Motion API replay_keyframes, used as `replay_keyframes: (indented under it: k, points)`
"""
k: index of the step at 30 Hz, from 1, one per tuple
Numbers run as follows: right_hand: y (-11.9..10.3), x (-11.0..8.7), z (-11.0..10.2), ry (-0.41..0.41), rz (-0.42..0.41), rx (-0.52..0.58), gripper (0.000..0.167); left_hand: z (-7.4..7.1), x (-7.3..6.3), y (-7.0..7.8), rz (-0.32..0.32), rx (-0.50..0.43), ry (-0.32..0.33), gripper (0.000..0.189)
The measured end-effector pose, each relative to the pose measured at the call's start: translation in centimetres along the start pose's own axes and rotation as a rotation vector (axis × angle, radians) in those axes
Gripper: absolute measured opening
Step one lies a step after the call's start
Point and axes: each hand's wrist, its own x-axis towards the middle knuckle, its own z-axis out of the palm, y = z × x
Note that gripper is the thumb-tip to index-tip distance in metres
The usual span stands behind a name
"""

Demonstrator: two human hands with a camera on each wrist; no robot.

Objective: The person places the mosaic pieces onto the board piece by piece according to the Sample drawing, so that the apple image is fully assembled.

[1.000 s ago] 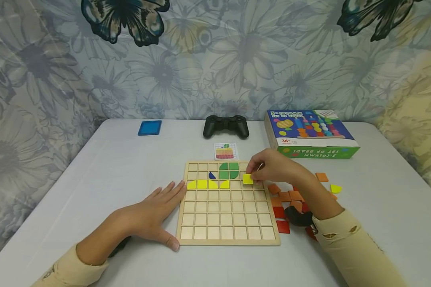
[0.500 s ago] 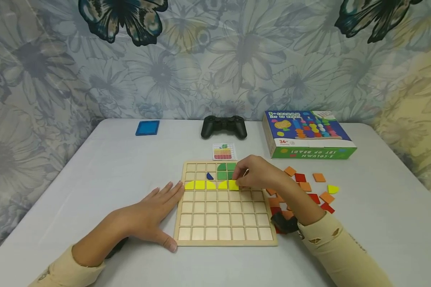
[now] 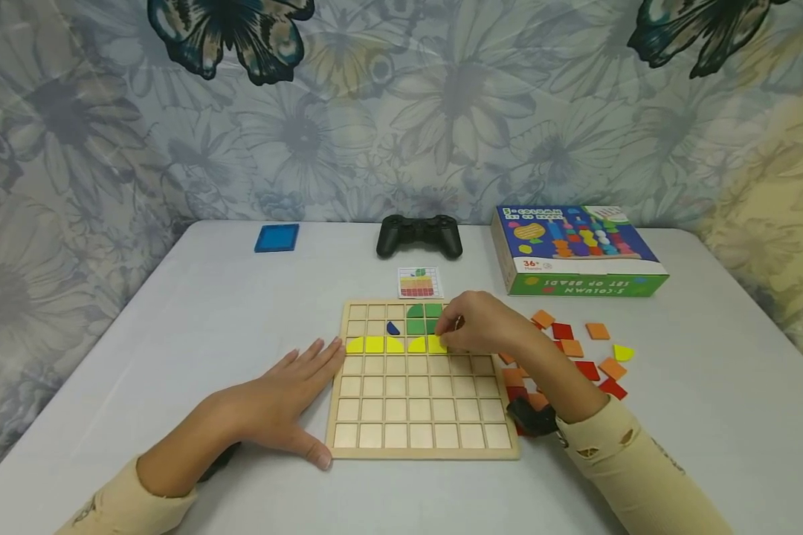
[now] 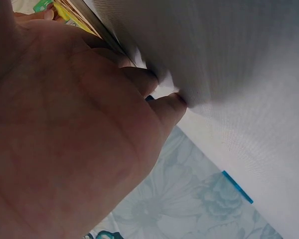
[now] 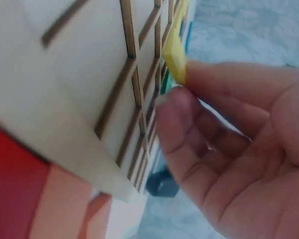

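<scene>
Yellow tile (image 3: 436, 344) is between your right fingertips, low over the third row of the board (image 3: 415, 409), just right of a row of yellow pieces (image 3: 375, 344) and in front of the green pieces (image 3: 415, 311). From your right wrist it looks tilted against the grid, and you cannot tell whether it is fully down in its compartment.

Your right forearm comes in from the lower right, across the orange tiles (image 3: 598, 331) and red tiles (image 3: 587, 371), with the back of your right hand (image 3: 485, 321) upward and the fingers curling left and down. You pinch the tile near its edge with thumb and fingers, the other fingers bent in behind.

Your left forearm reaches in from the lower left. Your left hand (image 3: 274, 401) lies palm down beside the board, fingers extended and spread, their tips at its left edge; your thumb is splayed wide toward the near left corner. It grips nothing, and from your left wrist the palm hides much of the contact with the edge.

Just beyond the board lies the pattern card (image 3: 418, 282), with the controller (image 3: 419, 236) farther back.
</scene>
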Motion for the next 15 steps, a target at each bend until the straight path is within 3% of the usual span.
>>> replay_keyframes:
  k: [4,8,11,15]
  points:
    - [-0.1,-0.2,0.2,0.001,-0.091,-0.102,0.009,0.0,0.1,0.1,-0.009,-0.004,-0.007,0.142]
    - [-0.2,-0.6,-0.3,0.012,-0.139,-0.111,0.011,-0.1,0.0,0.0,-0.01,-0.005,-0.002,0.142]
    - [-0.2,-1.2,-2.0,0.037,-0.115,-0.111,0.012,-0.2,-0.2,-0.1,-0.009,-0.002,0.008,0.142]
    - [0.8,-3.0,-5.8,0.039,0.036,-0.145,0.009,-0.2,-0.2,-0.1,-0.013,-0.002,0.009,0.143]
